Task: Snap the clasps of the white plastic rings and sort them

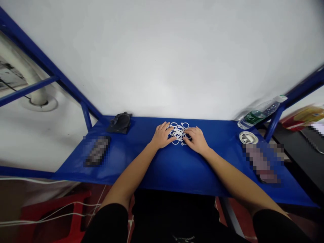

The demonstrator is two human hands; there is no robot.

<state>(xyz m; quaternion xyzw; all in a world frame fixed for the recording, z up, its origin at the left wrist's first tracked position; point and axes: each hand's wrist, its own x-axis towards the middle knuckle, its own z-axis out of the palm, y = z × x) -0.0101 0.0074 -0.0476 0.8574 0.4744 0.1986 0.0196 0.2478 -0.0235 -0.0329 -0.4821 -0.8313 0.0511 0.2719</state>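
A loose pile of white rings (pixel 179 133), like curtain rings with small eyelets, lies on the blue tabletop (pixel 177 168) near the wall. My left hand (pixel 162 135) rests at the pile's left side, fingers spread and touching the outer rings. On the opposite side, my right hand (pixel 196 139) lies with its fingers apart, fingertips against the rings. Neither hand grips a ring that I can make out. Parts of some rings are hidden under the fingers.
At the back left sits a crumpled black bag (pixel 120 122), with a blurred dark object (pixel 98 151) before it. To the right are a leaning water bottle (pixel 260 113), a coiled white cable (pixel 248 137) and a pixelated object (pixel 262 163). Blue frame bars (pixel 87 116) flank the table.
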